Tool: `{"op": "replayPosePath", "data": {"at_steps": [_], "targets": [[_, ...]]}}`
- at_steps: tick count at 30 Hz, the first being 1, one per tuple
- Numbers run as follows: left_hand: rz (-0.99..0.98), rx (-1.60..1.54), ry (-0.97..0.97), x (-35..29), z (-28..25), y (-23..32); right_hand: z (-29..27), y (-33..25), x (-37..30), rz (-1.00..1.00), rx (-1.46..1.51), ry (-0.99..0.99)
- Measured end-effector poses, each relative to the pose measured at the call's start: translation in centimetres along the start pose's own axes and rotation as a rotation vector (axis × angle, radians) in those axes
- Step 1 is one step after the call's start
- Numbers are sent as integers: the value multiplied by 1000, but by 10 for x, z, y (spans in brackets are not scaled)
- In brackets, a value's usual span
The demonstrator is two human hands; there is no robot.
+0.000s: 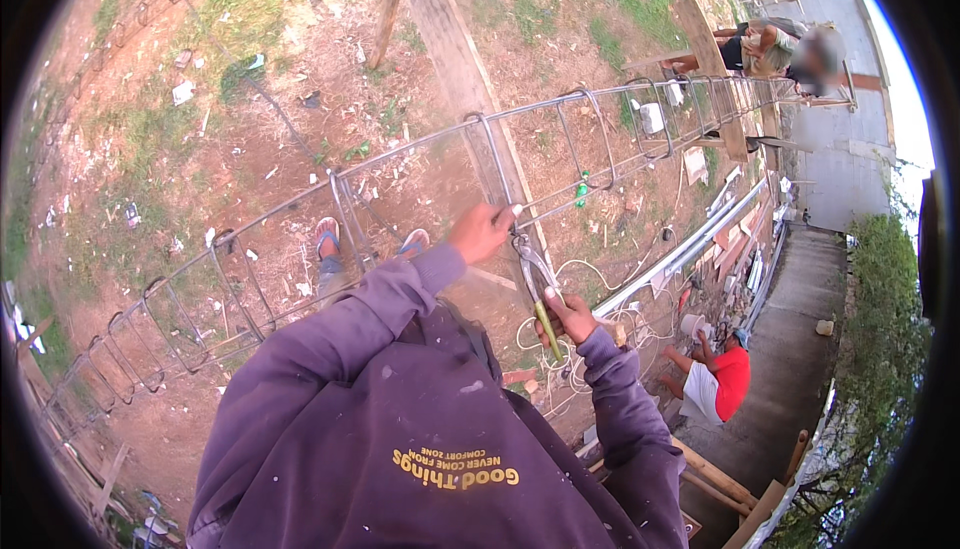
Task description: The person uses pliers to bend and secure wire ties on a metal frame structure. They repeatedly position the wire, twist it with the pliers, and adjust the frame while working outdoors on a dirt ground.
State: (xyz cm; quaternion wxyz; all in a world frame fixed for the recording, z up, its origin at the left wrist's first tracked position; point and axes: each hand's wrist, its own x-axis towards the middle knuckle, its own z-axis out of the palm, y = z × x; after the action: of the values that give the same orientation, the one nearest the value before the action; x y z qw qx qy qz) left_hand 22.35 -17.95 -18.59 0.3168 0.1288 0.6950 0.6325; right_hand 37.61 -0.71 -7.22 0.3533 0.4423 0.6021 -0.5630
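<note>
"Gripping the pincers [530, 261], is it, that right hand [568, 319]?"

"Yes, fingers curled round the handles, green showing below the knuckles. The metal head points up and away from the wearer, slightly leftward."

"And where does that head sit?"

"Just beside the fingertips of the left hand [482, 233], at the steel bar cage [528, 107], close to the lower end of a bent stirrup [495, 154]. So the cage lies beyond the tool's far end, not in the right palm."

"Are the jaws clamped on anything?"

"I can't tell; fingers and bars crowd that spot."

"What about the left hand?"

"Thumb and fingers gather by the cage's nearer bar. Whether they pinch steel or merely rest against it, I can't tell."

"Anything underneath?"

"A wooden plank [450, 34] passes beneath the cage, showing behind the stirrup. Well apart, to the right, a person in a red shirt [735, 385] sits low."
</note>
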Motion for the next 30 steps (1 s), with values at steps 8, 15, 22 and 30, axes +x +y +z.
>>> {"op": "replayPosePath", "data": {"at_steps": [8, 15, 22, 30], "targets": [[105, 26, 66, -1, 0, 1, 4, -7, -23, -530, -891, 408], [23, 21, 39, 0, 0, 3, -5, 0, -4, -406, -947, 464], [-88, 15, 12, -3, -1, 7, 6, 15, -4, -446, -552, 182], [-79, 126, 40, -8, -4, 14, -1, 23, 9, -690, -704, 421]]}}
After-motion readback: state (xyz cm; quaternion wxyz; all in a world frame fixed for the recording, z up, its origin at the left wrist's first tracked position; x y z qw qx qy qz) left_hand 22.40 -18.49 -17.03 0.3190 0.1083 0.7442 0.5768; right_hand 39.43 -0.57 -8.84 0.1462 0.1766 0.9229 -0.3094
